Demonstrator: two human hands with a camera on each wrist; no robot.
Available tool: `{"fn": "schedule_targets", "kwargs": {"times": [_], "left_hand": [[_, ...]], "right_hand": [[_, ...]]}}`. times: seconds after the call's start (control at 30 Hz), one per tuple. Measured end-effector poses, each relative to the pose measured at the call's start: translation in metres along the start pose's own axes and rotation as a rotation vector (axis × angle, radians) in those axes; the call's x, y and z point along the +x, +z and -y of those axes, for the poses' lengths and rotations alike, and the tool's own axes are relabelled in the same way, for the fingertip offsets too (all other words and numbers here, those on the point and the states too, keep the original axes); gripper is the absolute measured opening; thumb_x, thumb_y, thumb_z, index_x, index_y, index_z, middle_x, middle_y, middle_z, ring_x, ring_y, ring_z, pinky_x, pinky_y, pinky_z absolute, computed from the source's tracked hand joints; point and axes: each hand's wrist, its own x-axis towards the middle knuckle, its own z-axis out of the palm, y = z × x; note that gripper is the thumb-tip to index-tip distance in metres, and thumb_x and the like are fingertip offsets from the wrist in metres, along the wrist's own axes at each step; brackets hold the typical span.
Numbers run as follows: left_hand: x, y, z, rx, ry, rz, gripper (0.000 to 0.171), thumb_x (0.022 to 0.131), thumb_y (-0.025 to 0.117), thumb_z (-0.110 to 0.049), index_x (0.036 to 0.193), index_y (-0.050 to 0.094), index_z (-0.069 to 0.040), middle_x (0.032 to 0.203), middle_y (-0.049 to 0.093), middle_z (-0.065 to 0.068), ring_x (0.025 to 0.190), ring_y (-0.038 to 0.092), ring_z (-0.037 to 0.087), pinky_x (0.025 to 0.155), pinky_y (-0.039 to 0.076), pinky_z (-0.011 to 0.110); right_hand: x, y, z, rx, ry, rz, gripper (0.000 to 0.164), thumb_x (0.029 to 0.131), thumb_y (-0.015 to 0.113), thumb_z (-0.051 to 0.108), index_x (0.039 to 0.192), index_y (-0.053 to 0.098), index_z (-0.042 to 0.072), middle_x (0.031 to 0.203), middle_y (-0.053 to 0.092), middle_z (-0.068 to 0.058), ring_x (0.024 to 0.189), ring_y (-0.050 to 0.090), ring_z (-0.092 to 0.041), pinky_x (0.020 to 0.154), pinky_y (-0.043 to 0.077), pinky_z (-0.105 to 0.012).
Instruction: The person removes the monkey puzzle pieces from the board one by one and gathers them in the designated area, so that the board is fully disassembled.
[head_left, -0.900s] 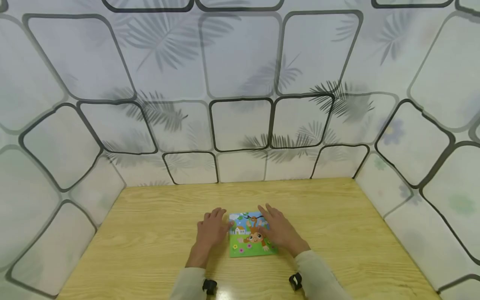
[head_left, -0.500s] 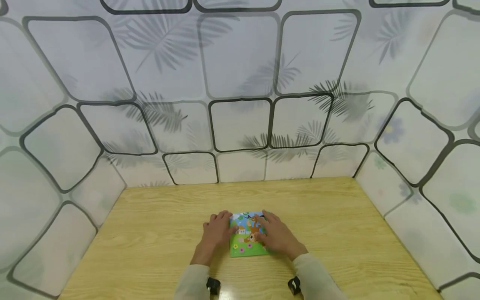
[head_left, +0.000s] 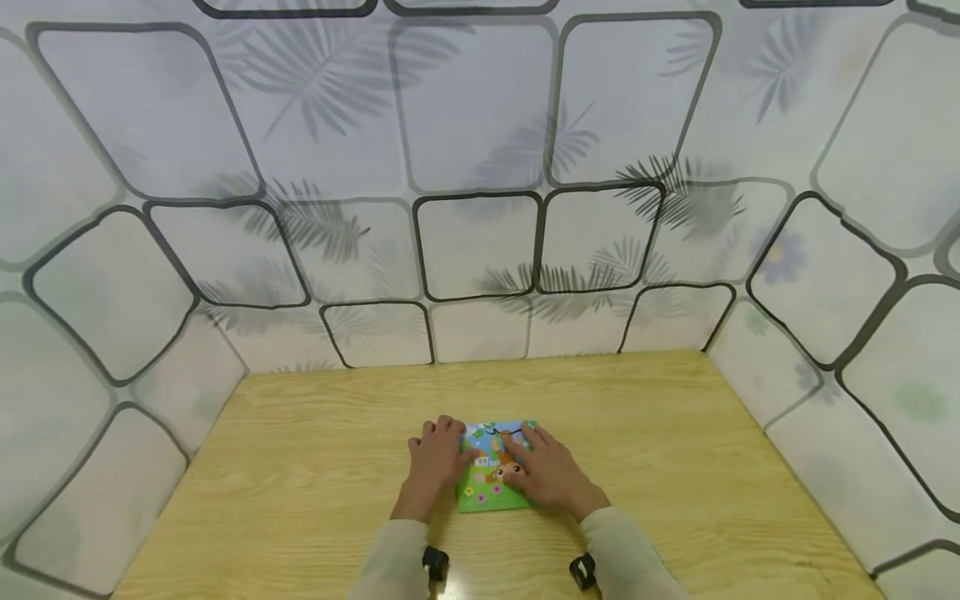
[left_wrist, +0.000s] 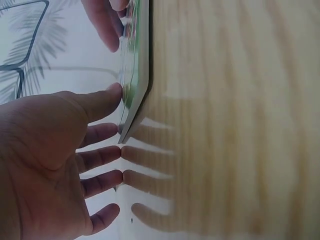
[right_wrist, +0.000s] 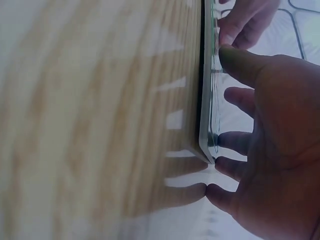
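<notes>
A thin square board (head_left: 483,493) with a cartoon monkey, a house and flowers lies flat on the wooden table. My left hand (head_left: 435,458) is at its left side; in the left wrist view the thumb of this hand (left_wrist: 55,150) touches the board's face (left_wrist: 134,75), while the other fingers spread down to the tabletop past its edge. Over the right part of the board lies my right hand (head_left: 555,473), covering some of the picture. In the right wrist view its thumb and some fingertips (right_wrist: 233,142) touch the board (right_wrist: 205,110), and the little finger reaches the table.
The pale wooden table (head_left: 315,467) extends around the board on all sides. A patterned fabric wall (head_left: 480,250) stands behind it, with similar panels at left and right. Small black wrist devices (head_left: 435,563) sit at both cuffs.
My left hand has moved right, its thumb coming further over the board's left edge. My right hand has shifted slightly left, covering more of the monkey. The board stays nearly in place.
</notes>
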Motion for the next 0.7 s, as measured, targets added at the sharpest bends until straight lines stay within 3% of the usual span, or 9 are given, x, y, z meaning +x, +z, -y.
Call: {"fn": "schedule_targets", "kwargs": {"times": [0.2, 0.5, 0.7], "left_hand": [[0.007, 0.000, -0.003, -0.034, -0.050, 0.011, 0.042, 0.086, 0.072, -0.039, 0.114, 0.061, -0.010, 0.127, 0.051, 0.014, 0.118, 0.045, 0.033, 0.090, 0.038, 0.061], [0.016, -0.002, -0.005, -0.083, -0.115, 0.051, 0.044, 0.081, 0.077, -0.036, 0.108, 0.059, -0.007, 0.120, 0.050, 0.017, 0.114, 0.042, 0.035, 0.090, 0.036, 0.060], [0.019, 0.001, -0.007, -0.105, -0.142, 0.058, 0.044, 0.080, 0.078, -0.035, 0.108, 0.058, -0.007, 0.117, 0.052, 0.017, 0.113, 0.045, 0.036, 0.090, 0.037, 0.059]], "right_hand": [[0.000, 0.001, 0.002, 0.016, 0.042, 0.028, 0.054, 0.095, 0.054, 0.047, 0.143, 0.049, 0.021, 0.156, 0.029, -0.020, 0.144, 0.025, -0.044, 0.110, 0.027, -0.063], [0.001, -0.003, 0.005, -0.025, 0.038, 0.033, 0.053, 0.095, 0.054, 0.047, 0.142, 0.049, 0.022, 0.155, 0.030, -0.019, 0.143, 0.028, -0.043, 0.108, 0.031, -0.062], [0.002, -0.003, 0.007, -0.053, 0.029, 0.045, 0.053, 0.095, 0.054, 0.045, 0.141, 0.050, 0.019, 0.156, 0.034, -0.009, 0.143, 0.031, -0.039, 0.104, 0.033, -0.065]]}}
